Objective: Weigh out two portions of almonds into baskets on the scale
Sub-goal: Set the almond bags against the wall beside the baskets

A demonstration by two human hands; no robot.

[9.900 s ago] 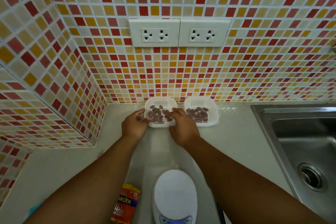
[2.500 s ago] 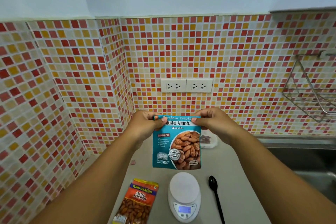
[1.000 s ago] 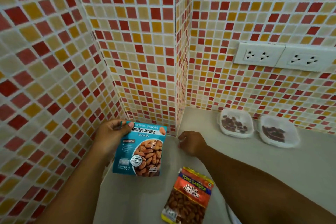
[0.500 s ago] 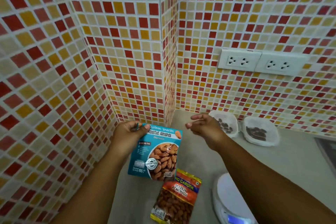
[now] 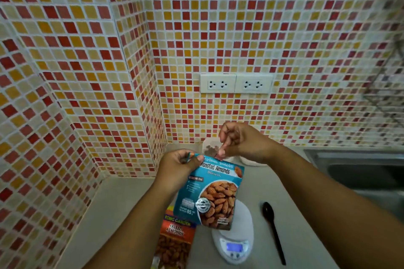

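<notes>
Teal foil pouch of roasted almonds (image 5: 213, 192) pinched at its top corner by left hand (image 5: 178, 167), hanging above white digital scale (image 5: 235, 238); right hand (image 5: 239, 142) just above pouch, fingers curled (grip unclear); white plastic basket of almonds (image 5: 209, 148) behind, against tiled wall; black plastic spoon (image 5: 273, 231) right of scale

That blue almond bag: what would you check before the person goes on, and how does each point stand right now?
1. Left hand grips the blue almond bag by its top corner: ok.
2. Right hand at the bag's top edge, fingers bent: ok.
3. Bag mouth open or sealed: cannot tell.
4. Scale display lit: ok.
5. Basket on the scale: not ok, the platform shows none.
6. Spoon lies right of the scale: ok.
</notes>
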